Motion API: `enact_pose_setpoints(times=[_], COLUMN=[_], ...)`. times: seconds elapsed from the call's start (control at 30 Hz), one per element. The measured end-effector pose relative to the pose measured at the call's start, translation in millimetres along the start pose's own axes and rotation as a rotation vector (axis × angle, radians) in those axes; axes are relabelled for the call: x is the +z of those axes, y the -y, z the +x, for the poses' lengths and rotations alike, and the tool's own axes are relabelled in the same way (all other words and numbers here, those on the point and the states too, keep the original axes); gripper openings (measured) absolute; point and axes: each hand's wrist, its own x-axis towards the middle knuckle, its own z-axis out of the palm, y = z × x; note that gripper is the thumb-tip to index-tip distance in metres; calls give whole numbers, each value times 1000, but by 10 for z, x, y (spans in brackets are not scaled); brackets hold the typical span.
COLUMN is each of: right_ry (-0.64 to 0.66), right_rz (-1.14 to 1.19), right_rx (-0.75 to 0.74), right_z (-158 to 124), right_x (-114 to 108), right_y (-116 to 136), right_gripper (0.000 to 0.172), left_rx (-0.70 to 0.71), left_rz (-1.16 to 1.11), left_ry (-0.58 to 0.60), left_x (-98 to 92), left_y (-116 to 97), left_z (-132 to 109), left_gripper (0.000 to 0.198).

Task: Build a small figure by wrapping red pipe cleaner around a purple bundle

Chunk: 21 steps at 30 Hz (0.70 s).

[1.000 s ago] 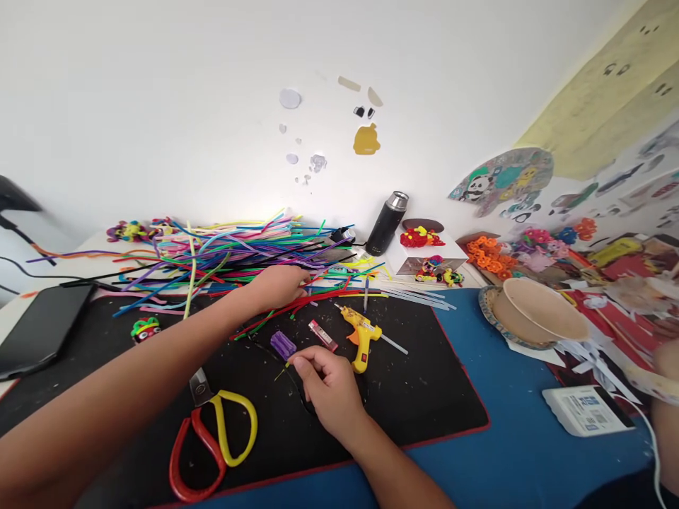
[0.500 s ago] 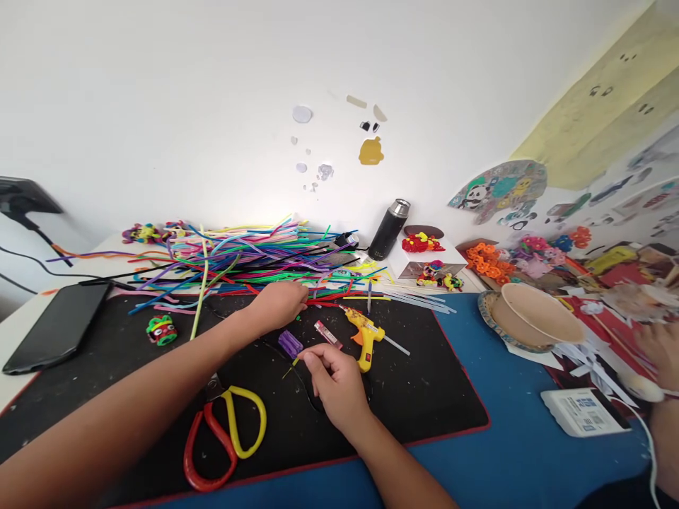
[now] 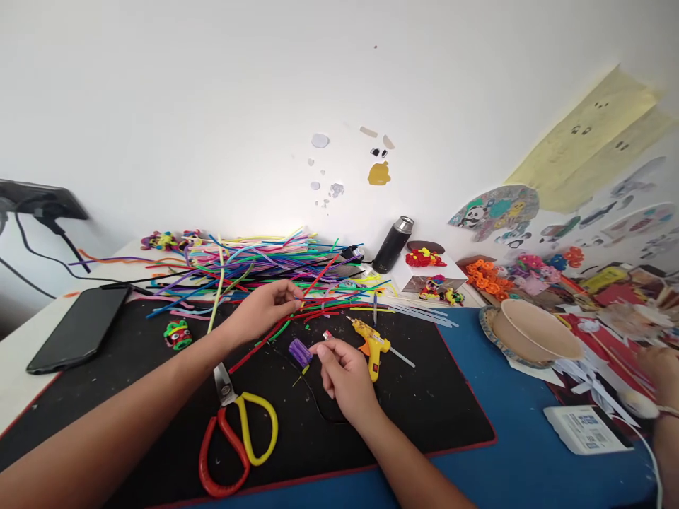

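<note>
My left hand is closed, thumb and fingers pinching a red pipe cleaner that slants from the mat up past the fingertips. My right hand has curled, closed fingers, its tips beside a purple bundle of pipe cleaner; whether anything small is between them is hidden. A short yellow-green piece lies just below the bundle. Scissors with one red and one yellow handle rest nearer me. A yellow glue gun lies right of my right hand, which partly covers a small red-and-white item.
Loose pipe cleaners pile along the wall. A phone and a small green-and-red figure lie left. A black flask stands behind, beside a white box. Rightward are a bowl and another person's hand.
My left hand has drawn a red pipe cleaner out of the pile, toward me. My right fingertips have shifted slightly away from the yellow-green piece, toward the purple bundle. The camera view has shifted.
</note>
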Motion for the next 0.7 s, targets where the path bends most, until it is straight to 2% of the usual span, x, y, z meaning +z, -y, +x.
enact_pose_setpoints(times=[0.07, 0.13, 0.3, 0.43, 0.53, 0.7], right_ry=[-16, -26, 33, 48, 42, 45], right_rz=[76, 151, 238, 254, 298, 362], right_rx=[20, 32, -9, -55, -43, -40], right_z=[78, 164, 352, 405, 398, 394], right_x=[19, 67, 296, 461, 455, 258], right_y=[80, 164, 302, 232, 134, 121], right_gripper=[52, 53, 52, 49, 51, 58], left_rx=[-18, -25, -96, -129, -161, -191], left_rz=[-165, -252, -376, -426, -355, -86], left_ry=[-56, -51, 58, 132, 151, 28], left_x=[-29, -33, 21, 31, -65, -389], left_y=[-94, -184, -264, -226, -185, -74], left_z=[-180, -349, -618, -739, -851, -1078], left_gripper=[34, 34, 36, 35, 37, 35])
